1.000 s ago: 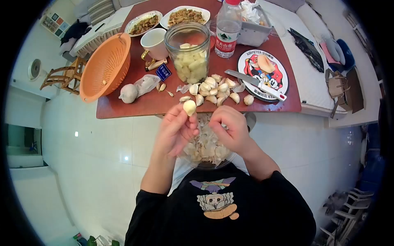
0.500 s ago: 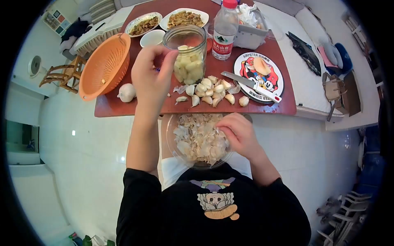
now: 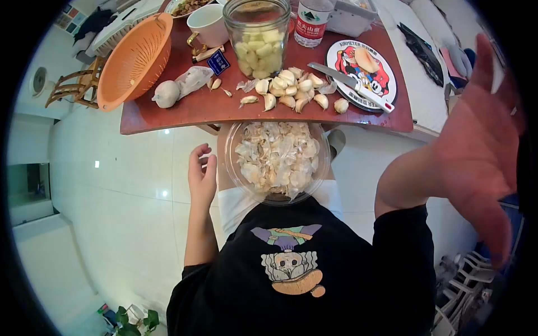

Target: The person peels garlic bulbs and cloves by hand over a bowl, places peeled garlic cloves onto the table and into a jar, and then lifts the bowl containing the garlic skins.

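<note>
My left hand [image 3: 202, 172] hovers left of the clear bowl, its fingers curled loosely apart with nothing between them. Large and close to the camera at the right, my right hand [image 3: 476, 151] is raised with its fingers spread and empty. The clear bowl [image 3: 230, 162] on my lap holds papery garlic skins [image 3: 277, 157]. Unpeeled garlic cloves [image 3: 287, 101] lie in a pile near the table's front edge. Behind them stands a glass jar [image 3: 259, 47] with peeled cloves inside. A knife [image 3: 358, 87] rests across a cartoon-printed plate [image 3: 340, 55].
On the red table [image 3: 224, 112] are an orange colander [image 3: 134, 61], a garlic bulb [image 3: 166, 94], a white cup [image 3: 208, 24], a blue card [image 3: 218, 62], a water bottle [image 3: 311, 22] and a grey container [image 3: 350, 21]. A chair [image 3: 75, 89] stands at the left.
My left hand has come down from the jar to beside the bowl, without a clove showing. My right hand has moved from the bowl up to the far right and opened. The view has tilted down.
</note>
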Available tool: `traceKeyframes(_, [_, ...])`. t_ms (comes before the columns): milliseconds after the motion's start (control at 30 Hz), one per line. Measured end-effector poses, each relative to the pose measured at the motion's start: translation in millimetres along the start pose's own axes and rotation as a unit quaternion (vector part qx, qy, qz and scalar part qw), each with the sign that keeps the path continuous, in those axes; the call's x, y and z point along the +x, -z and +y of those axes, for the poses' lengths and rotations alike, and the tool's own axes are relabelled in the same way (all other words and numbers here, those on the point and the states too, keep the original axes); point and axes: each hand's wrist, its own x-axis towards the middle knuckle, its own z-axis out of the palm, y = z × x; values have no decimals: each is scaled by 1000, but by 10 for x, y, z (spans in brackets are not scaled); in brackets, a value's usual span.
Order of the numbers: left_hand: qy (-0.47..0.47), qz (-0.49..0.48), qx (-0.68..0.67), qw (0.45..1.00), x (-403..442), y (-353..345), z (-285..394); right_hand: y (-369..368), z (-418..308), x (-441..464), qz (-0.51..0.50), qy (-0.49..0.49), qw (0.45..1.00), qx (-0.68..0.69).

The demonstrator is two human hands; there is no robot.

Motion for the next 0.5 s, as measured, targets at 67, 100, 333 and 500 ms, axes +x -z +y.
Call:
traceKeyframes(67, [44,-30,-1,999,-51,45,-162,-40,-40,76,-8,-3,999,52])
traceKeyframes(100, [66,-43,-1,997,-67,58,-183,-53,-53,103,-9,-5,998,66])
traceKeyframes(333, [134,-161,-128,969,-151,-187,-202,-163,-83,131,-11,-23,991,132])
traceKeyframes(500, [138,-152,-182,962,-153,-203,-221,-159,-153,123,8,-27,988,152])
